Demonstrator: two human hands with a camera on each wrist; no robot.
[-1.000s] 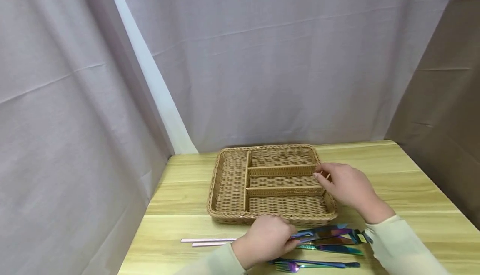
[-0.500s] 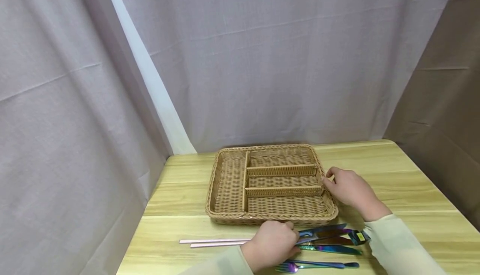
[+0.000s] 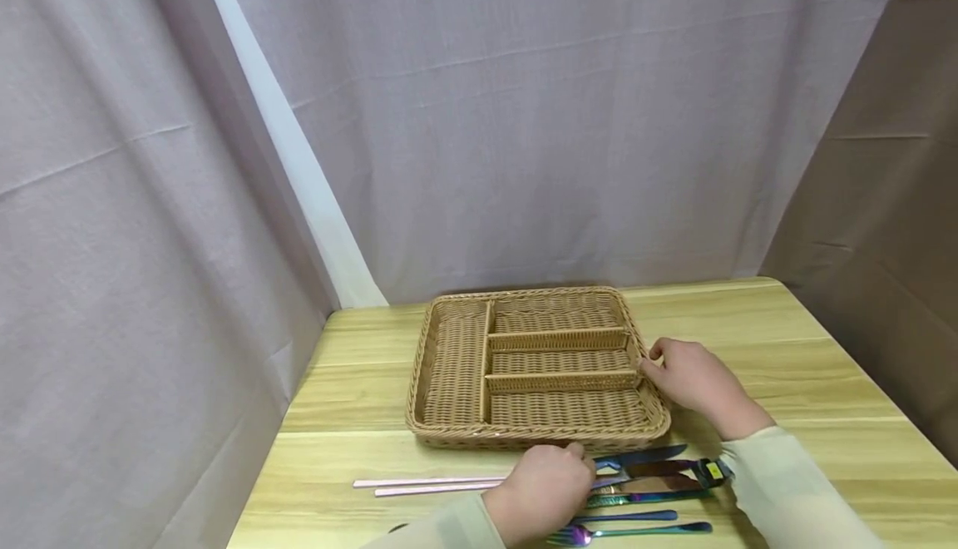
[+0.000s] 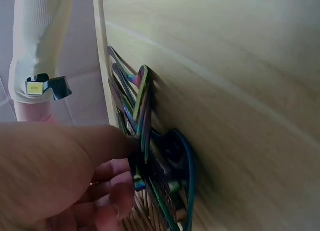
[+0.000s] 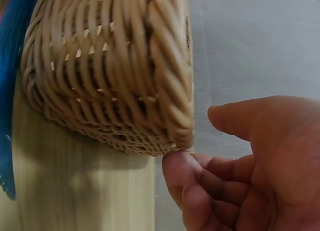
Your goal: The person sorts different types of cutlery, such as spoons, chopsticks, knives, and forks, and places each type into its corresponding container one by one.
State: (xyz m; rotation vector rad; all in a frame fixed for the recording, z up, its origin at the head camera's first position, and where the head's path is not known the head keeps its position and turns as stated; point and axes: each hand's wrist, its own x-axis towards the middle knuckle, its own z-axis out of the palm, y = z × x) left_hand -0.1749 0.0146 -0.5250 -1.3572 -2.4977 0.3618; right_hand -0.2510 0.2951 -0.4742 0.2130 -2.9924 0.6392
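Observation:
A wicker basket (image 3: 554,434) with divided compartments stands on the wooden table. My right hand (image 3: 692,376) is at its right side; in the right wrist view a bent fingertip (image 5: 177,163) touches the rim, the thumb apart from it. In front of the basket, my left hand (image 3: 540,487) lies over iridescent cutlery. In the left wrist view its thumb (image 4: 112,143) presses on dark handles with the other fingers curled beneath; the exact piece is hidden. Knives (image 3: 651,454), a fork (image 3: 575,536) and a blue handle (image 3: 629,516) stick out to its right.
Two pink chopsticks (image 3: 419,483) reach out left from under the left hand. A dark wrist camera (image 3: 711,472) sits at the right cuff, close to the knife tips. Grey curtains (image 3: 524,141) hang behind the table and along its sides.
The right hand has moved from over the basket's dividers out to its right rim. The blue handle has slid left and apart from the fork. The left hand has stayed on the cutlery.

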